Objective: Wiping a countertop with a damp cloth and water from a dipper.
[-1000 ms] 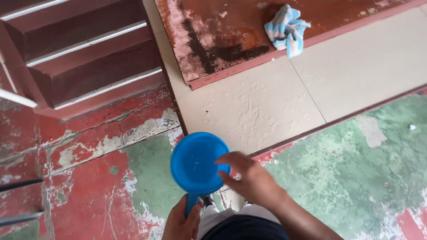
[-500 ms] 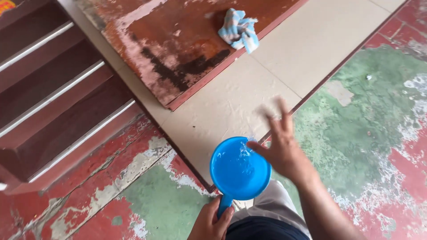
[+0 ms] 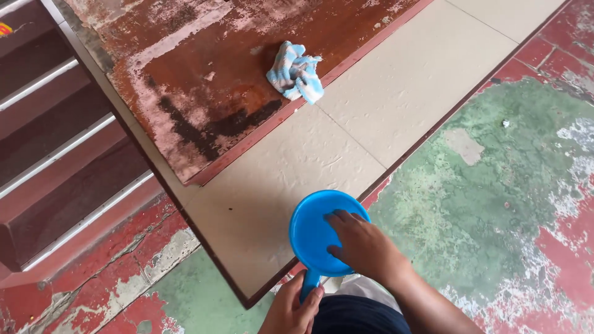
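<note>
Holding: your left hand (image 3: 291, 308) grips the handle of the blue dipper (image 3: 312, 232), fingers curled tight round it, thumb lying along the handle
Reaching: your right hand (image 3: 365, 247) is inside the dipper's bowl, fingers loosely spread and bent, tips pressed to the blue inner wall; it holds nothing, it only touches the bowl
Dipper: round, shallow, bright blue, tilted so that its open mouth faces you; the short handle points down toward your body
Dipper's place: it hangs over the near edge of the cream tile slab (image 3: 396, 99), just where that slab meets the painted floor (image 3: 495, 204)
Slab: pale cream tiles, with a thin dark red border running along the edge nearest the dipper
Board: well beyond the dipper, on the far side of the slab, lies a worn red-brown board (image 3: 204, 80) with peeling pale patches and a dark stain
Cloth: a crumpled blue and white cloth (image 3: 295, 72) sits on the board's edge, well apart from the dipper, straight up from it in the picture
Steps: to the far left of the dipper, dark red steps (image 3: 55, 136) with pale strips along their edges
Floor: to the right of the dipper, worn green paint with red patches flaking through
Below the dipper: dark clothing (image 3: 352, 315) at the bottom edge, between your two wrists
</note>
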